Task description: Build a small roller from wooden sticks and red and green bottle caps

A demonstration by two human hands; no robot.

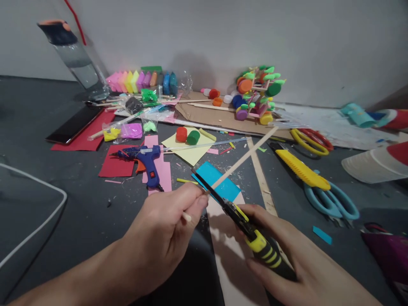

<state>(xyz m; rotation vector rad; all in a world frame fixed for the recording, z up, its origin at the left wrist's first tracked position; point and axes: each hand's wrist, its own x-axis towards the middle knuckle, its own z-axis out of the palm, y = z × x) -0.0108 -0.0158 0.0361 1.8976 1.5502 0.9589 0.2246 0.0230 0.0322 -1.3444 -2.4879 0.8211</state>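
Pinched in my left hand [174, 219] is a thin wooden stick [244, 156]. A short end pokes out below the fingers, and the long part slants up to the right. My right hand [287, 246] is closed around the black and yellow handle of a small handsaw [245, 223]. The narrow dark blade crosses the stick just past my left fingertips; whether it touches the stick I cannot tell. Under the blade lie a blue paper piece [219, 180] and a pale strip [236, 255].
A blue glue gun [149, 163] lies left on pink and red paper. Behind are a water bottle [79, 63], a phone [76, 123] and a colourful bottle-cap model [258, 93]. To the right are a yellow utility knife [301, 169], blue-handled scissors [331, 202] and a paper cup [376, 163].
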